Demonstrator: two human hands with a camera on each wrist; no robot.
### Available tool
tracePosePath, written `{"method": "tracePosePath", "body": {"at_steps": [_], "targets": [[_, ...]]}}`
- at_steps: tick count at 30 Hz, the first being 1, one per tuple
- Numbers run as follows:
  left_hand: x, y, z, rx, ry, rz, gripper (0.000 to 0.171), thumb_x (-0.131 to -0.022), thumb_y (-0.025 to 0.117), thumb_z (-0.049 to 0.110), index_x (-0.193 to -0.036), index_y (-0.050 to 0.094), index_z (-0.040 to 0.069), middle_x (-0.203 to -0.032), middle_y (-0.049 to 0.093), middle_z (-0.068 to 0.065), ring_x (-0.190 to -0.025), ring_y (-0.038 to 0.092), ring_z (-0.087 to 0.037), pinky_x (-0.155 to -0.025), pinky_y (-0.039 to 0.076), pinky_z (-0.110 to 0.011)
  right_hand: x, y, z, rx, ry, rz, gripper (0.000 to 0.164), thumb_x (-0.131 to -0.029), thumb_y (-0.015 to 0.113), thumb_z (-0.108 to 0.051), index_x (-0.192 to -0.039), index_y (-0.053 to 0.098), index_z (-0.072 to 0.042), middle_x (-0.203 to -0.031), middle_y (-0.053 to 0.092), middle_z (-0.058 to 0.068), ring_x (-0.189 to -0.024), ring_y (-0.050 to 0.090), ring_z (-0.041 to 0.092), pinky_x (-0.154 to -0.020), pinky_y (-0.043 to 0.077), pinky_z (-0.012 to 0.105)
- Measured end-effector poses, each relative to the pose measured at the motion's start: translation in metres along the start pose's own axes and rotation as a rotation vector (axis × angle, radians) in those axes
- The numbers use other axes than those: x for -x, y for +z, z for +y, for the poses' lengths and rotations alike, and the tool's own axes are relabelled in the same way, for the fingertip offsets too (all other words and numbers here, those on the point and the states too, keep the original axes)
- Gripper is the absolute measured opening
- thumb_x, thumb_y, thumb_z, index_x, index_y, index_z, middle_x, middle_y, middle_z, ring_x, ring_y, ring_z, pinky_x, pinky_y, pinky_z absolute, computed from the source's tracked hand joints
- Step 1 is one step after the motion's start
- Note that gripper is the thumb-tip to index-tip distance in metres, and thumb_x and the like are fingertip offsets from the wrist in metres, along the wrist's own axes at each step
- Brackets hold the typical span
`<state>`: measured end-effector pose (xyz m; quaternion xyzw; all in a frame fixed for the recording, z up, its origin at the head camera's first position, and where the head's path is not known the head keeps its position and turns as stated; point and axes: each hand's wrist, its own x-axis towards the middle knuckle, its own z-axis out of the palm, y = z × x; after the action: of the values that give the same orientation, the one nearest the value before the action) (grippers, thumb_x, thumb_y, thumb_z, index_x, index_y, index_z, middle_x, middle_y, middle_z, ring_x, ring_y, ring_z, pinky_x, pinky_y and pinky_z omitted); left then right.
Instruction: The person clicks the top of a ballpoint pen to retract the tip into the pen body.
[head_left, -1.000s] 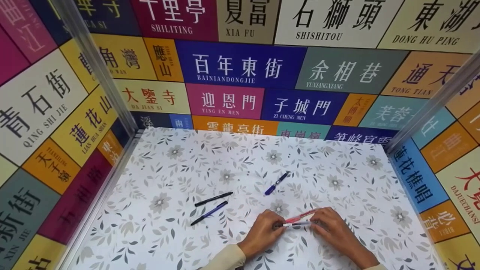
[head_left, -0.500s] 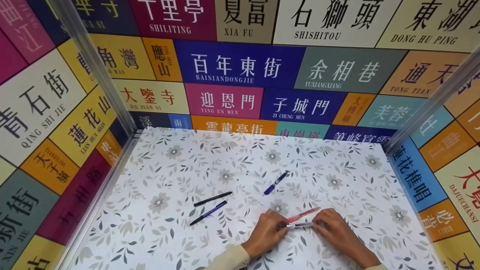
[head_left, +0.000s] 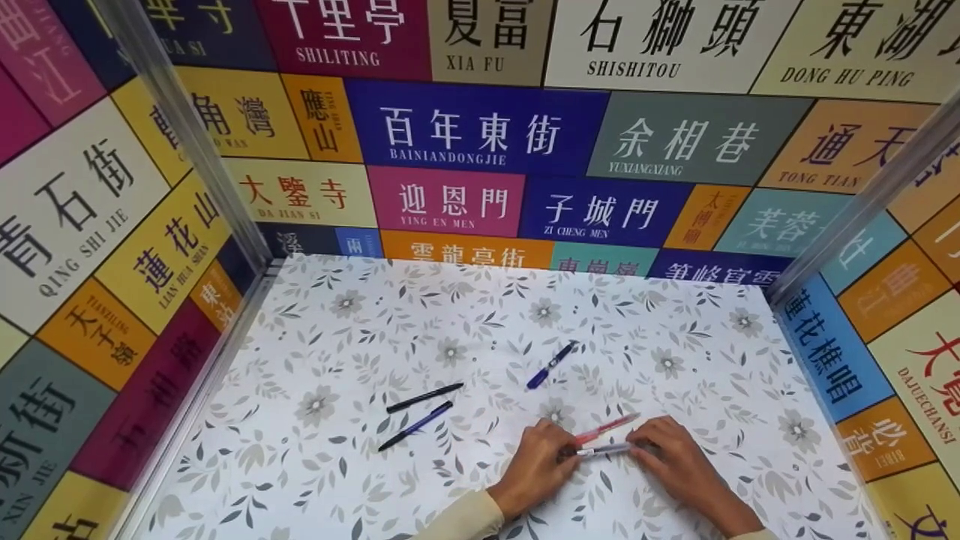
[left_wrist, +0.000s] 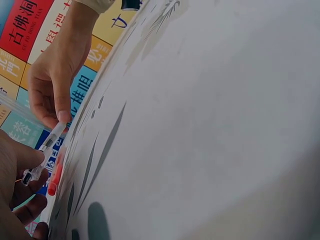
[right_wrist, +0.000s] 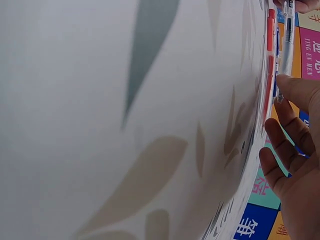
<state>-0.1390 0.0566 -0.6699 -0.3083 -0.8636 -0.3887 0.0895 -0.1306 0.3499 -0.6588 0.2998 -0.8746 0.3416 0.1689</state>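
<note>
Both hands are low in the head view, one at each end of a clear-barrelled pen [head_left: 606, 450]. My left hand [head_left: 536, 461] pinches its left end between thumb and fingers. With thumb and index finger, my right hand [head_left: 679, 457] pinches the other end; the right wrist view shows the remaining fingers loosely bent. In the left wrist view the clear pen [left_wrist: 51, 138] is tilted, with dark parts inside the barrel. A red pen [head_left: 611, 427] lies on the table just behind it, its near end partly hidden by the left hand.
A black pen [head_left: 425, 397] and a blue-and-black pen [head_left: 416, 426] lie left of the hands. Farther back is a purple-blue pen [head_left: 551, 365]. The floral-patterned white table [head_left: 337, 337] is bounded by colourful sign-covered panels [head_left: 480, 127] at the back and sides.
Both hands have shifted slightly right with the clear pen. More of the red pen's far end shows, as the right hand has come away from it. The other pens lie still.
</note>
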Motion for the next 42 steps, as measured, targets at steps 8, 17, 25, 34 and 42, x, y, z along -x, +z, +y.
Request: {"method": "tracePosePath", "body": {"at_steps": [8, 17, 25, 34, 42], "targets": [[0.001, 0.001, 0.000, -0.006, 0.019, 0.019, 0.013, -0.093, 0.088, 0.019, -0.105, 0.082, 0.016, -0.097, 0.073, 0.008, -0.098, 0.062, -0.007, -0.084, 0.044, -0.025, 0.000, -0.001, 0.000, 0.034, 0.047, -0.007, 0.033, -0.082, 0.093, 0.004, -0.103, 0.079, -0.017, -0.102, 0.072, -0.008, -0.096, 0.063, 0.009, -0.088, 0.044, 0.016], [0.001, 0.002, 0.001, -0.023, 0.011, 0.002, 0.014, -0.094, 0.088, 0.021, -0.106, 0.082, 0.017, -0.098, 0.074, 0.008, -0.100, 0.061, -0.007, -0.084, 0.043, -0.025, 0.001, 0.000, 0.002, 0.037, 0.045, -0.004, 0.032, -0.081, 0.094, 0.004, -0.101, 0.078, -0.016, -0.100, 0.071, -0.008, -0.094, 0.061, 0.007, -0.085, 0.044, 0.017], [-0.001, 0.004, 0.003, -0.067, 0.026, -0.006, 0.012, -0.094, 0.088, 0.023, -0.103, 0.082, 0.018, -0.094, 0.073, 0.011, -0.098, 0.059, -0.007, -0.082, 0.041, -0.025, 0.002, 0.001, 0.002, 0.020, 0.021, 0.031, 0.035, -0.077, 0.095, 0.007, -0.098, 0.078, -0.015, -0.097, 0.072, -0.006, -0.092, 0.063, 0.013, -0.086, 0.045, 0.018], [-0.002, 0.009, -0.001, -0.104, 0.014, -0.030, 0.012, -0.095, 0.087, 0.026, -0.105, 0.084, 0.020, -0.093, 0.072, 0.012, -0.100, 0.058, -0.007, -0.084, 0.041, -0.027, 0.004, 0.001, 0.005, 0.017, 0.035, 0.029, 0.033, -0.077, 0.095, 0.006, -0.097, 0.077, -0.014, -0.097, 0.072, -0.004, -0.091, 0.063, 0.015, -0.086, 0.044, 0.018], [-0.001, 0.012, -0.005, -0.181, 0.121, 0.009, 0.011, -0.093, 0.087, 0.027, -0.102, 0.083, 0.021, -0.097, 0.074, 0.011, -0.102, 0.059, -0.011, -0.085, 0.041, -0.028, 0.003, -0.001, 0.005, 0.024, 0.037, 0.021, 0.031, -0.079, 0.095, 0.005, -0.096, 0.077, -0.014, -0.097, 0.071, -0.003, -0.093, 0.062, 0.014, -0.087, 0.044, 0.017]]}}
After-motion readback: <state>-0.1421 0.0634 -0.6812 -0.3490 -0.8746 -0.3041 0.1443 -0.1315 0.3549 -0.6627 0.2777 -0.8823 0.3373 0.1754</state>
